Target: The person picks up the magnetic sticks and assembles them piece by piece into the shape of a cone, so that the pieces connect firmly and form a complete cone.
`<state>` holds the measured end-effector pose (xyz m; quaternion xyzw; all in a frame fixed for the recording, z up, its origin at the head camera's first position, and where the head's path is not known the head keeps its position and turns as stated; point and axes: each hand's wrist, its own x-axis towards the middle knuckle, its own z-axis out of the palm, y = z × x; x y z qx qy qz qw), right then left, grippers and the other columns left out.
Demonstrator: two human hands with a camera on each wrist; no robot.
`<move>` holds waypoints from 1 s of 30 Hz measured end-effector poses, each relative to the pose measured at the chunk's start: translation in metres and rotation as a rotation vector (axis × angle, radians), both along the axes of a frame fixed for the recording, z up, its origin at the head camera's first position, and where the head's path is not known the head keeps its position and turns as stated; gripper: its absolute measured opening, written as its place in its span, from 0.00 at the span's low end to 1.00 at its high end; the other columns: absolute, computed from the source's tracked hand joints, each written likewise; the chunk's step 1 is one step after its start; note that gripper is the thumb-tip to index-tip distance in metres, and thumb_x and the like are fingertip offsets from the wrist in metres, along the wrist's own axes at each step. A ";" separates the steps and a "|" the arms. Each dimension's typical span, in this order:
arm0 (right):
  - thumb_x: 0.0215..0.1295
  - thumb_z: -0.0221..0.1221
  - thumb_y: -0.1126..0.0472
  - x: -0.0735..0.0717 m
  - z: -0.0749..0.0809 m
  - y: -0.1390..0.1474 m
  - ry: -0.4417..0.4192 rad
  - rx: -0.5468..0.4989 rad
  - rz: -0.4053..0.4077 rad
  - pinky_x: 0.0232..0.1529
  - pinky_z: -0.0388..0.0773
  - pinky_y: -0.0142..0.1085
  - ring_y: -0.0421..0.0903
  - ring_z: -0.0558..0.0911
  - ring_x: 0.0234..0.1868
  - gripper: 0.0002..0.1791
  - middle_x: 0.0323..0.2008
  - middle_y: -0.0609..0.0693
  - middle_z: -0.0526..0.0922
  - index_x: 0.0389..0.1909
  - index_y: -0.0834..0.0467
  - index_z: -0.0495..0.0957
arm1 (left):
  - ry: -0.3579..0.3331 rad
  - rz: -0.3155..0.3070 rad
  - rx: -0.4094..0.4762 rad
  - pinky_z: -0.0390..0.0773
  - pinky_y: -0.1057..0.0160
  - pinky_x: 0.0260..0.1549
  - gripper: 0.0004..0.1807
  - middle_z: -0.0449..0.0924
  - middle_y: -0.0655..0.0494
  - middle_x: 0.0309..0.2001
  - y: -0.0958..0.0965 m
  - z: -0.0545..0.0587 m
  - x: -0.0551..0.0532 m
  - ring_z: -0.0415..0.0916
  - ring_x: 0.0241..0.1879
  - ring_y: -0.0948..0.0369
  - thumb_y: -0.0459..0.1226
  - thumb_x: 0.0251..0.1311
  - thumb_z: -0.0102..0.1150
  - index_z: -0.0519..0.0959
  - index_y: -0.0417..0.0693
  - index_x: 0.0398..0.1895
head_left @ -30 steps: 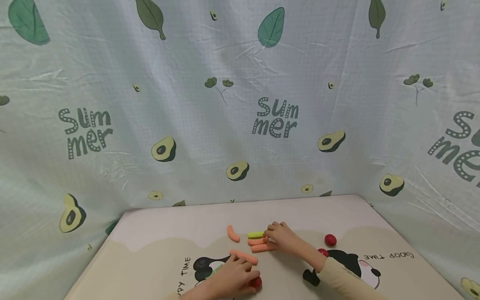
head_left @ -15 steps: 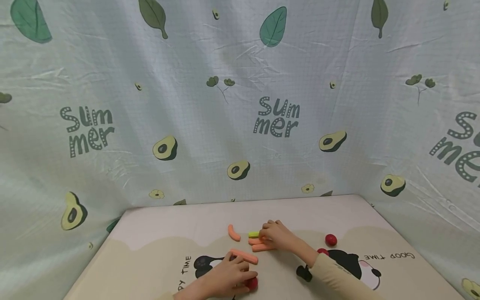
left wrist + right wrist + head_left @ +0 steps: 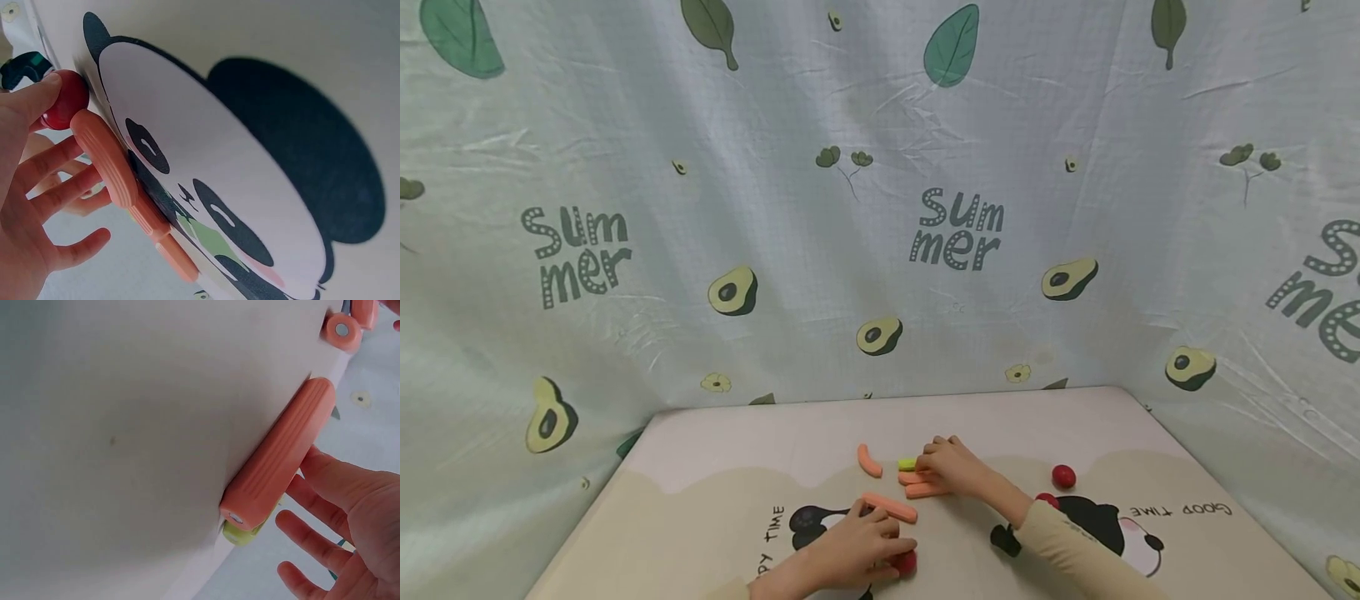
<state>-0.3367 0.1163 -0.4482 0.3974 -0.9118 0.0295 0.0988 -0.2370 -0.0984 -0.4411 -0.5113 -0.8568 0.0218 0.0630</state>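
Note:
My left hand (image 3: pixel 857 546) pinches a small red ball (image 3: pixel 67 100) between thumb and finger, low over the tabletop; its other fingers spread out. Just beyond it lies a ribbed orange stick (image 3: pixel 891 507). My right hand (image 3: pixel 955 468) reaches down over a close row of sticks: a yellow-green one (image 3: pixel 907 464), an orange one (image 3: pixel 913 478) and a nearer orange one (image 3: pixel 927 491). In the right wrist view, the thumb goes behind the nearer ribbed stick (image 3: pixel 278 456), which has a metal disc in its end. Thumb and index fingertips are hidden there, so whether they pinch anything cannot be seen.
A curved orange piece (image 3: pixel 868 461) lies left of the row. To the right are a red ball (image 3: pixel 1063 477) and another red ball (image 3: pixel 1047 500), partly behind my right forearm. The table (image 3: pixel 737 433) carries printed pandas and backs onto a patterned curtain (image 3: pixel 805 250).
My right hand has shifted slightly left along the row of sticks, covering more of the yellow-green one. The left hand and its red ball have moved slightly left.

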 end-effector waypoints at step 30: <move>0.53 0.60 0.57 -0.002 0.001 -0.001 0.073 0.074 -0.001 0.30 0.58 0.30 0.37 0.67 0.29 0.06 0.29 0.40 0.78 0.33 0.47 0.82 | -0.008 -0.015 0.023 0.68 0.56 0.37 0.17 0.73 0.68 0.38 0.000 -0.003 -0.003 0.63 0.42 0.70 0.50 0.59 0.49 0.71 0.65 0.52</move>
